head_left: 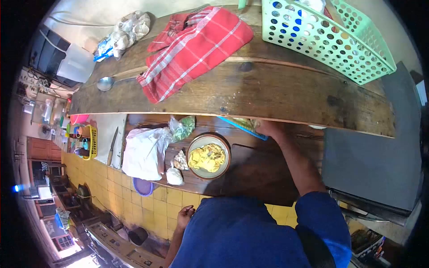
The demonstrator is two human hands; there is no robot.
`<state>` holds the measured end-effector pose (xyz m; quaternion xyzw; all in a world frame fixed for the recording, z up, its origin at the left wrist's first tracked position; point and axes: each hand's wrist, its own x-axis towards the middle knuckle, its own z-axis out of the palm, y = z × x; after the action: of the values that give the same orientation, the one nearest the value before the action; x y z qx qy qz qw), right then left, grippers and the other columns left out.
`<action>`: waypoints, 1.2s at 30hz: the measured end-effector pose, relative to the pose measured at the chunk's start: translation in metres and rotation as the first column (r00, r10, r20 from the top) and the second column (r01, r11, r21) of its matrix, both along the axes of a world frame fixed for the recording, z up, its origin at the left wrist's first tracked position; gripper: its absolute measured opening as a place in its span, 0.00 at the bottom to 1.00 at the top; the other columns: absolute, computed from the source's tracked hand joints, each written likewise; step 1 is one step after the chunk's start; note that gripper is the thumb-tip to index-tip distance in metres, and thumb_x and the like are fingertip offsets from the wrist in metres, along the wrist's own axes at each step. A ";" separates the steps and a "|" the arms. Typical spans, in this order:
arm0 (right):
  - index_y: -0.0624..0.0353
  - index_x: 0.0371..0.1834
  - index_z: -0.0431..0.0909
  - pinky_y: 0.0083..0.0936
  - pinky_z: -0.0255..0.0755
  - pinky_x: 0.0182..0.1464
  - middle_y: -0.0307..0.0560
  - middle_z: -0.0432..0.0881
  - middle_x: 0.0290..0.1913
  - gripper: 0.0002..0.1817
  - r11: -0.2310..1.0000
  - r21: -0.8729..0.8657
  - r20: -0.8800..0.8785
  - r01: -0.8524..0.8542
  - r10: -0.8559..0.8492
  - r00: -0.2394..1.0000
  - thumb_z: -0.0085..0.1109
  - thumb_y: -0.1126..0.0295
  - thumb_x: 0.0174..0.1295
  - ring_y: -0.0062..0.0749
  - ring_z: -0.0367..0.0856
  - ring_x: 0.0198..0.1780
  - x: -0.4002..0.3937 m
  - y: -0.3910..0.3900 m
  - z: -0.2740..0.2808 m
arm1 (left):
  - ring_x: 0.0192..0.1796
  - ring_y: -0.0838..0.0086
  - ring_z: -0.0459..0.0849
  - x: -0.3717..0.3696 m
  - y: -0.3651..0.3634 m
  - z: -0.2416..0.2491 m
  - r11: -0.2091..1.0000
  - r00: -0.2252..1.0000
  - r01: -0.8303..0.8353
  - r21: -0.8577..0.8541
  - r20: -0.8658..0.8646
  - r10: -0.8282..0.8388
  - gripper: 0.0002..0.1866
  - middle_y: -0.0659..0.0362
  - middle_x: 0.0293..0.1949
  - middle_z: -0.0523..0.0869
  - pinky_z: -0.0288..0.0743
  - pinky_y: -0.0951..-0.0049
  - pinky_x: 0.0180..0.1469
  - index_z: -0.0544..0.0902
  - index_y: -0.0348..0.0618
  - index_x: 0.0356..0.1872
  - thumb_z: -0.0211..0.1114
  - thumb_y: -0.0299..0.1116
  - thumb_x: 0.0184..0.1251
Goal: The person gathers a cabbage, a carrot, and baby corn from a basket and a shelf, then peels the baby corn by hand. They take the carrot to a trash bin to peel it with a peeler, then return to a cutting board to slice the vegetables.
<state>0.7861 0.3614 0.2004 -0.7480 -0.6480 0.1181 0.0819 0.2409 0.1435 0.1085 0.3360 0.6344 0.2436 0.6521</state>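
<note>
1. The wooden shelf [286, 89] overhangs the right grip [267, 128]!
2. Below that grip, the tabletop [263, 165].
3. Just left, a blue-edged item [243, 127]; hidden fingers, can't tell if they're pinching.
4. Further left, nearer the body, the plate [208, 139] of yellow food [207, 157].
5. Well apart, the left grip [185, 217], loosely curled.

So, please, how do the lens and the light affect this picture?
Head view: wide-lens distortion, the upper wooden boards look curved, and the corners are black; head view: glare washes out the lower left edge; head view: the lower table is dim, with a dark patch right of the plate; head view: the right hand shows little detail.
</note>
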 end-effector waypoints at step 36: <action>0.58 0.62 0.69 0.42 0.68 0.60 0.62 0.73 0.59 0.31 0.950 0.044 -0.116 0.310 -0.303 0.946 0.64 0.67 0.52 0.56 0.72 0.61 0.049 -0.079 -0.010 | 0.41 0.73 0.84 -0.057 -0.011 -0.008 0.980 0.911 0.167 -0.109 -0.363 -0.196 0.17 0.56 0.40 0.87 0.78 0.72 0.40 0.80 0.39 0.52 0.62 0.38 0.68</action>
<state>0.8353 0.2822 0.1908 -0.8293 -0.5217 0.1241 0.1570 0.1842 0.1322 0.1003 0.4086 0.7214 0.0896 0.5519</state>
